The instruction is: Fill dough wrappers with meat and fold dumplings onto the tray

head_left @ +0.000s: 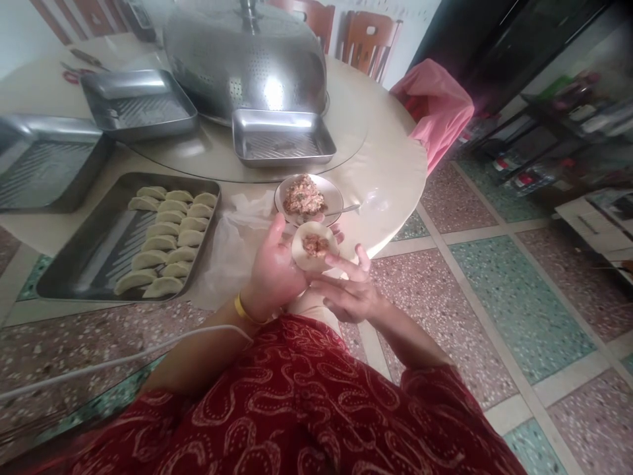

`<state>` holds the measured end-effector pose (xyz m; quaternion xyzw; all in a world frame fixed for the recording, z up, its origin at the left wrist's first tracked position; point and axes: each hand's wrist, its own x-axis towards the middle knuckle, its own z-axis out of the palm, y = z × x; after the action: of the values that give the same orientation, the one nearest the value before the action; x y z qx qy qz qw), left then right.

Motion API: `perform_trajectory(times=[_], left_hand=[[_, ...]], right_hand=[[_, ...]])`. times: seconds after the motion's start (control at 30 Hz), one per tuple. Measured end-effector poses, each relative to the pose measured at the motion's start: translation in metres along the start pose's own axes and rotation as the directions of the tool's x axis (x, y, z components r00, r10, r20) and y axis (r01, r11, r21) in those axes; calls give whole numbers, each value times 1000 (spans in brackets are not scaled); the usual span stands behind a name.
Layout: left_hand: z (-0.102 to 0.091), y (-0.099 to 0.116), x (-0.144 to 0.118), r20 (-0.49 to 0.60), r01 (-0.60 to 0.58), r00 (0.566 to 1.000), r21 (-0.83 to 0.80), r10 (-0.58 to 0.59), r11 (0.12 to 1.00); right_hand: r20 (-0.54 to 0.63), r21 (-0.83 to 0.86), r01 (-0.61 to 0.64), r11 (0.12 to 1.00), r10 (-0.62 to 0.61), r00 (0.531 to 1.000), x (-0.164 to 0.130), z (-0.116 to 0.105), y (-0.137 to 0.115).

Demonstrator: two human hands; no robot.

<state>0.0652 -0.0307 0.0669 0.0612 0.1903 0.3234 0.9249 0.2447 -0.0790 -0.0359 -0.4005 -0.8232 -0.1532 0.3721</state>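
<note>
My left hand (274, 270) cradles a round dumpling wrapper (302, 254) with a lump of minced filling (315, 245) in its middle. My right hand (349, 290) is just to the right, its fingertips touching the wrapper's lower edge. Right behind the hands, a small bowl (331, 191) of pinkish filling (302, 195) stands on the table with a spoon (343, 210) resting in it. To the left, a metal tray (84, 264) holds several folded dumplings (165, 237) in rows.
The round cream table (390, 171) also carries empty metal trays (284, 137) (136, 102) (42, 158), a large perforated metal dome cover (247, 56) and thin plastic sheet (232, 237). A pink-draped chair (435, 109) stands at the right. Terrazzo floor lies to the right.
</note>
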Motion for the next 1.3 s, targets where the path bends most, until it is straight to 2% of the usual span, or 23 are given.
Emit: perform_trajectory(times=[0.07,0.13,0.23,0.3,0.53,0.7,0.93,1.03,1.3], left_hand=[[-1,0,0,0,-17,1000,4,17,1000],[-2,0,1,14,-32,999,-15,32,999],[-4,-2,3,68,5,998,-55,-2,998],[-3,-3,2,95,36,995,-59,-30,998],[2,-7,-3,103,41,994,-25,-38,999],[2,-5,-5,104,49,993,-17,-47,999],[11,-5,-10,94,-1,996,17,0,1000],[14,-6,-13,119,-13,993,83,3,996],[20,-10,-20,71,-66,996,166,55,984]], right_hand=[[-206,-17,88,996,-90,974,6,-3,1],[-298,-73,81,994,-100,949,10,-5,4],[-255,-166,-35,985,-8,967,10,-7,6],[-260,-190,-57,980,5,966,8,-6,6],[-333,-141,-18,990,-31,943,13,-7,3],[-352,-160,77,984,-129,927,17,-10,8],[-410,-255,-65,965,-47,911,23,-5,9],[-448,-240,-53,969,-62,892,26,-3,11],[-426,-142,-23,990,-40,904,26,-8,12]])
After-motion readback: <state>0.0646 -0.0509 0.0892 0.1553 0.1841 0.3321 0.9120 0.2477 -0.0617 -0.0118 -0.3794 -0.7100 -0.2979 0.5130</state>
